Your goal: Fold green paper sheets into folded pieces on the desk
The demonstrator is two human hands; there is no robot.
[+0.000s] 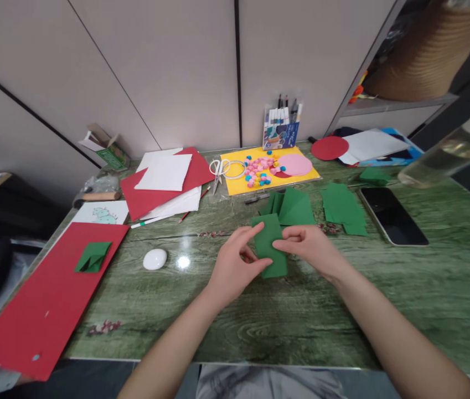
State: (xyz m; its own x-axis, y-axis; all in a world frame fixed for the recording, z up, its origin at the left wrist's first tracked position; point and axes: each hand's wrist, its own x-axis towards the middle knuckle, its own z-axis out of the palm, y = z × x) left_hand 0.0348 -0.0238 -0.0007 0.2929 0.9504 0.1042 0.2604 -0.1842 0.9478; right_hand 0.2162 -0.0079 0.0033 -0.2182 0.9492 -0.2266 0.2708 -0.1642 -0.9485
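Observation:
A small green paper rectangle (269, 235) is held above the table between my two hands. My left hand (237, 263) grips its left side, index finger near the top edge and thumb near the bottom. My right hand (305, 246) pinches the right edge of the paper, thumb in front and the other fingers curled behind. Just beyond my hands lie folded green paper pieces (297, 206). To their right is a stack of green paper pieces (344, 208).
A phone (393, 216) and a clear container (446, 152) stand right. Behind are scissors (217, 172), pink and blue beads (259, 166) on yellow paper (235, 187), and a marker pack (281, 130). Left: a white oval object (155, 259) and red paper (52, 299) bearing a folded green piece (93, 256).

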